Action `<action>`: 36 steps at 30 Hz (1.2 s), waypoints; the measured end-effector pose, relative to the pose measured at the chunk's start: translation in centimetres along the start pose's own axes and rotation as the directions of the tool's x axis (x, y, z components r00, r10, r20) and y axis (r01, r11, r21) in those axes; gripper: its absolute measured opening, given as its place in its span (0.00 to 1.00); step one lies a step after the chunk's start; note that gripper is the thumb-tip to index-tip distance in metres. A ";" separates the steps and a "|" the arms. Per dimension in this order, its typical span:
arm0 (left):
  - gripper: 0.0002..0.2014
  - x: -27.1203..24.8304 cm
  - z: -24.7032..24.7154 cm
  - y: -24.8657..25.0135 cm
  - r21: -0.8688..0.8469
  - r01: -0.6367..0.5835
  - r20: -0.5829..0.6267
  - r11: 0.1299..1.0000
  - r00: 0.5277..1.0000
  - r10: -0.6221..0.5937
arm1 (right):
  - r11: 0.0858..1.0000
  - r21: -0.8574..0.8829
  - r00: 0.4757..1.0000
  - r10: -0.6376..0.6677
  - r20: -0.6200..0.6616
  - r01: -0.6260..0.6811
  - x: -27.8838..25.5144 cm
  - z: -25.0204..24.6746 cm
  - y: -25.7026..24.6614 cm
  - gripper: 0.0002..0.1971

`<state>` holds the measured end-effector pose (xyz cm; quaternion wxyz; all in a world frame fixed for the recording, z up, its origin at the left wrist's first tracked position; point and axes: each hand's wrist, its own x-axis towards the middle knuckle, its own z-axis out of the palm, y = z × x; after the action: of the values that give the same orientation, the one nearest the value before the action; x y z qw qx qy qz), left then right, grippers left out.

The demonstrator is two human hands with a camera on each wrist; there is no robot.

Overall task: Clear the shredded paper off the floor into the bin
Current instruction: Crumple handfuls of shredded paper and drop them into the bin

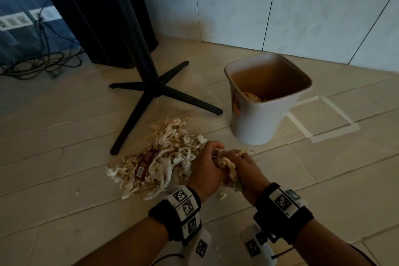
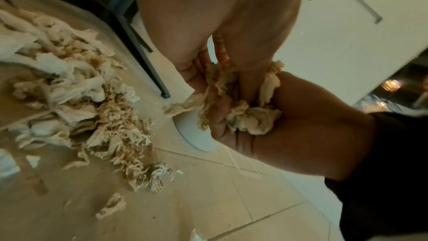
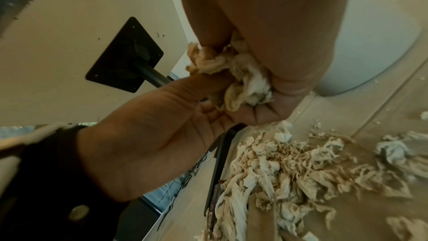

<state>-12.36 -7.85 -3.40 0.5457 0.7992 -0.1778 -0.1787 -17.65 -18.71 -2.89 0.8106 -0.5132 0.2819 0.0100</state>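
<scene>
A pile of shredded paper (image 1: 164, 157) lies on the tiled floor, left of both hands. My left hand (image 1: 208, 164) and right hand (image 1: 246, 168) are pressed together, fingers curled round one clump of shredded paper (image 1: 226, 164) just above the floor. The left wrist view shows the clump (image 2: 243, 113) squeezed between the two palms, with the pile (image 2: 81, 98) to the left. In the right wrist view the clump (image 3: 243, 80) sits between the hands, above the pile (image 3: 289, 171). The white bin (image 1: 267, 97) stands upright beyond the hands, with some shreds at its bottom.
A black table base (image 1: 155, 90) spreads its legs just behind the pile. A red wrapper (image 1: 144, 164) lies in the pile. Tape lines (image 1: 323, 119) mark the floor by the bin. Cables (image 1: 38, 65) lie far left. A small scrap (image 1: 223, 195) sits near my wrists.
</scene>
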 end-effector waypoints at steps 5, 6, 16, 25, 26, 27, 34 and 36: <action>0.26 0.3 0.9 -0.4 0.123 -0.070 -0.054 0.990 0.996 0.077 | 0.998 0.067 1.000 0.014 0.005 -0.014 1.1 -0.1 0.7 0.17; 0.27 0.4 1.2 -0.6 0.138 -0.073 -0.067 0.988 0.994 0.082 | 0.995 0.087 0.999 0.036 0.021 -0.038 1.4 -0.1 1.0 0.18; 0.31 0.5 1.6 -2.5 0.234 0.002 0.008 0.972 1.000 -0.004 | 0.987 0.128 0.994 0.097 0.046 -0.102 3.1 -1.4 4.3 0.11; 0.18 -2.8 1.4 -1.7 0.316 -0.354 0.146 0.880 0.935 0.324 | 0.944 0.277 0.984 0.176 0.036 -0.180 3.1 -2.6 3.3 0.17; 0.14 -2.8 1.5 -1.8 0.344 -0.396 0.145 0.851 0.918 0.369 | 0.935 0.294 0.980 0.196 0.042 -0.200 3.0 -2.8 3.1 0.20; 0.13 -2.6 1.6 -1.9 0.370 -0.418 0.138 0.830 0.908 0.395 | 0.927 0.306 0.976 0.208 0.070 -0.220 2.6 -2.8 2.8 0.22; 0.08 -0.1 1.8 -1.2 0.402 -0.562 0.195 0.723 0.824 0.532 | 0.992 0.045 0.982 0.124 -0.145 -0.119 1.9 -2.8 0.7 0.24; 0.07 0.3 1.3 -0.7 0.356 -0.568 0.138 0.742 0.818 0.559 | 0.992 -0.110 0.970 0.028 -0.242 -0.056 2.2 -3.7 -0.8 0.25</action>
<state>-12.67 -8.81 -4.49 0.4058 0.7963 -0.4479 0.0235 -17.26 -22.80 -4.45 0.7391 -0.5505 0.3877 -0.0185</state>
